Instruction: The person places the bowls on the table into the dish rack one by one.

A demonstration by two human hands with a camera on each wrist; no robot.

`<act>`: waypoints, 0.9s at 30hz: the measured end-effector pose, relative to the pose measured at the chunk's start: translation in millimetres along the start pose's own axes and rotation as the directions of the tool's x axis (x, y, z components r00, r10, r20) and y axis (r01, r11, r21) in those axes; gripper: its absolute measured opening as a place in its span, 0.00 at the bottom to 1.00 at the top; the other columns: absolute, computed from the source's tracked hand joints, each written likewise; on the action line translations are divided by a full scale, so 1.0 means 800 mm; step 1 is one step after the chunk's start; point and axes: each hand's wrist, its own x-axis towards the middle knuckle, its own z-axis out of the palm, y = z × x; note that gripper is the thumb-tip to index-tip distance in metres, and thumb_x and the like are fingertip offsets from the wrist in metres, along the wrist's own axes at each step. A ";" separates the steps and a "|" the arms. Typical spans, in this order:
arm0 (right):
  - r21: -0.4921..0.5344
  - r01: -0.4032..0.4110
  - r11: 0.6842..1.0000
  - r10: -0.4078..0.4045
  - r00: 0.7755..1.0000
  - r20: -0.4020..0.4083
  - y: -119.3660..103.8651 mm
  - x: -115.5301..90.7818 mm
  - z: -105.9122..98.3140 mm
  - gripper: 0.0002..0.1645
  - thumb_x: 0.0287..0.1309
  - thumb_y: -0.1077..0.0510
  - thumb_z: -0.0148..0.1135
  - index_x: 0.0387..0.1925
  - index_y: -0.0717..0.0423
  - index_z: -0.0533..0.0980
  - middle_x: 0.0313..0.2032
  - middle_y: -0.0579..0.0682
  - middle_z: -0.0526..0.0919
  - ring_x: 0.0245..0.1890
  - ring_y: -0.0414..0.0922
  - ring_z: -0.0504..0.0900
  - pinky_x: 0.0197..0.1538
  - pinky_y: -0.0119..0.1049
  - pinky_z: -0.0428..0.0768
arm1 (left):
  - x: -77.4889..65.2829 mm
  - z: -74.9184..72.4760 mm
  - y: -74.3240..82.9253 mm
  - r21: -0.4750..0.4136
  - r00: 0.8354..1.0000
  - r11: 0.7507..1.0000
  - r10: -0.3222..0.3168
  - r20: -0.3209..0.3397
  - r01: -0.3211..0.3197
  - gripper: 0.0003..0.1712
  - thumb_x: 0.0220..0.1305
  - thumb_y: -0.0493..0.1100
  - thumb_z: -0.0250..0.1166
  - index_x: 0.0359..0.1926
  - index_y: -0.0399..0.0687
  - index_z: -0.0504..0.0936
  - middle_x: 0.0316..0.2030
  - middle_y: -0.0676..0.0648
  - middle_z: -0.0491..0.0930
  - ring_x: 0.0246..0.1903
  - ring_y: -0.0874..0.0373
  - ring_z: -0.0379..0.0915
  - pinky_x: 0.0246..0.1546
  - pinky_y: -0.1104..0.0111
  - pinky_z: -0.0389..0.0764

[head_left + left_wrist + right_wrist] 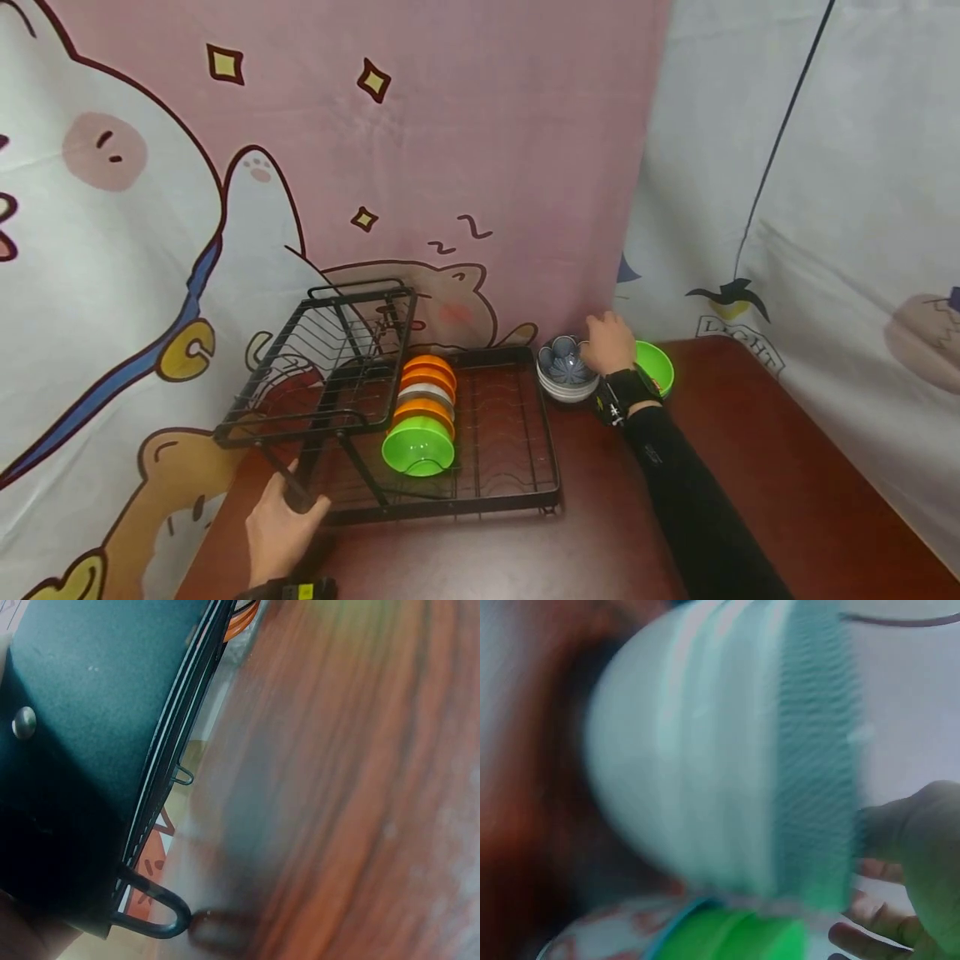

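My left hand (281, 529) grips the near left corner of a black two-tier dish rack (491, 502). Up close, the left wrist view has the rack's dark side panel (97, 697) with a wire loop at its corner. Beside the rack stands a stack of white bowls (568, 387) with a blue-grey pattern inside. My right hand (609, 342) is over the right side of that stack, fingers loosely bent. In the blurred right wrist view, the thumb reaches the rim of the bowls (705, 742); I cannot tell whether it touches.
Orange bowls (431, 367), a white one (427, 389) and a green bowl (418, 450) stand on edge in the rack's lower tier. Another green bowl (658, 367) is right of the white stack. Printed cloth (525, 167) hangs behind the brown table (750, 433).
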 end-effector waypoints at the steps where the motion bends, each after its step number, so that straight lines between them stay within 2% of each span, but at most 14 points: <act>1: -0.009 -0.016 1.000 0.016 1.000 0.014 0.006 -0.001 0.003 0.25 0.59 0.59 0.65 0.56 0.69 0.79 0.53 0.71 0.81 0.59 0.68 0.77 0.61 0.63 0.78 | 0.000 0.000 0.000 -0.002 1.000 1.000 0.001 0.002 -0.001 0.42 0.50 0.46 0.75 0.69 0.41 0.77 0.59 0.33 0.83 0.51 0.25 0.81 0.50 0.35 0.76; 6: -0.022 -0.050 0.999 0.051 0.998 0.028 0.021 -0.003 0.013 0.22 0.62 0.55 0.66 0.51 0.67 0.83 0.51 0.69 0.85 0.57 0.67 0.79 0.60 0.63 0.78 | 0.001 0.002 0.001 -0.007 1.000 1.000 0.004 0.006 -0.004 0.42 0.51 0.46 0.75 0.69 0.42 0.77 0.59 0.33 0.84 0.51 0.26 0.81 0.50 0.36 0.77; 10: -0.006 -0.024 1.000 0.024 0.998 -0.052 0.022 -0.003 0.016 0.16 0.58 0.56 0.71 0.41 0.64 0.88 0.42 0.64 0.91 0.49 0.67 0.83 0.53 0.62 0.80 | -0.001 0.001 0.005 -0.015 1.000 1.000 -0.011 0.020 0.011 0.43 0.51 0.46 0.75 0.70 0.43 0.77 0.59 0.33 0.83 0.52 0.26 0.81 0.50 0.36 0.77; 14: -0.009 0.005 1.000 -0.006 0.990 -0.143 0.022 -0.002 0.015 0.11 0.56 0.58 0.74 0.36 0.63 0.88 0.35 0.61 0.91 0.40 0.66 0.86 0.45 0.61 0.82 | -0.001 -0.001 0.008 -0.010 0.999 1.000 -0.020 0.033 0.020 0.44 0.51 0.47 0.74 0.71 0.42 0.76 0.61 0.33 0.82 0.53 0.25 0.80 0.51 0.36 0.77; 19: 0.013 0.011 1.000 -0.009 0.987 -0.161 0.018 -0.001 0.010 0.09 0.60 0.59 0.71 0.36 0.62 0.86 0.35 0.62 0.91 0.37 0.65 0.88 0.39 0.59 0.82 | -0.001 -0.002 0.007 -0.005 1.000 1.000 -0.014 0.020 0.014 0.43 0.51 0.47 0.75 0.70 0.42 0.76 0.60 0.34 0.83 0.52 0.26 0.81 0.50 0.36 0.77; 23: 0.112 0.005 0.994 0.010 0.991 -0.132 0.013 -0.002 -0.006 0.09 0.64 0.60 0.68 0.38 0.64 0.85 0.38 0.64 0.90 0.40 0.66 0.88 0.43 0.61 0.83 | -0.003 -0.002 0.005 0.003 1.000 1.000 -0.016 0.017 0.016 0.43 0.51 0.47 0.74 0.70 0.42 0.77 0.59 0.34 0.84 0.51 0.27 0.82 0.50 0.37 0.77; 27: 0.283 0.004 0.959 0.037 0.990 -0.138 0.013 -0.002 -0.027 0.14 0.68 0.61 0.62 0.46 0.70 0.84 0.44 0.68 0.89 0.46 0.66 0.88 0.50 0.61 0.83 | -0.003 -0.003 0.004 0.004 1.000 1.000 -0.020 0.021 0.020 0.43 0.51 0.47 0.74 0.70 0.42 0.77 0.59 0.34 0.83 0.52 0.27 0.81 0.51 0.36 0.77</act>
